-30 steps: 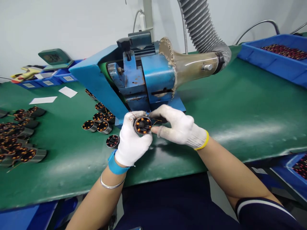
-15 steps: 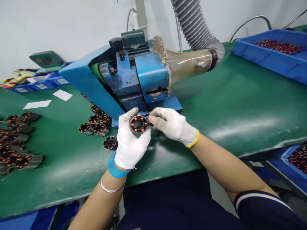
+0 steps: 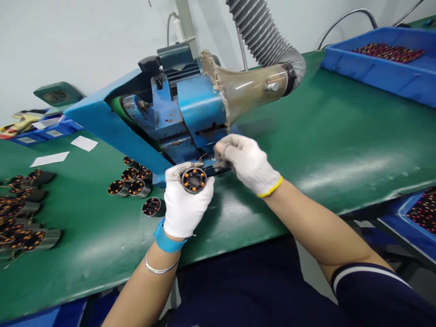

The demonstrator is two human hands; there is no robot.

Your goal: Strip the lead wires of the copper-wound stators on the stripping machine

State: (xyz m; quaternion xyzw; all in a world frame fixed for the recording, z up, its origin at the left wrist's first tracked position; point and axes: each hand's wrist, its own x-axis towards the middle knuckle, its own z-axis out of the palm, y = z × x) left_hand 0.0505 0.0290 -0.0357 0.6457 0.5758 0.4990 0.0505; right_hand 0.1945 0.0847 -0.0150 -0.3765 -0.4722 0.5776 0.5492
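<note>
A round motor stator [image 3: 194,180] with copper windings in a metal ring rests in my gloved left hand [image 3: 187,204], its open face turned up toward me. My left fingers and thumb wrap its sides. Thin copper wire ends stick out from it at the top and left. My gloved right hand [image 3: 248,163] is up and to the right of the stator, apart from it, close to the front of the blue machine's base. Its fingers are half curled with gaps between them; the tips are slightly blurred and nothing shows in them.
The blue belt machine [image 3: 202,106] with a clear hood and grey hose [image 3: 272,36] stands just ahead. Several stators [image 3: 136,187] sit left of my left hand, more [image 3: 36,240] at far left. A blue bin [image 3: 374,75] of small parts stands at back right.
My right hand has come away from the stator's wire, moving up and right. The stator stays in my left hand. The whole view has shifted slightly.
</note>
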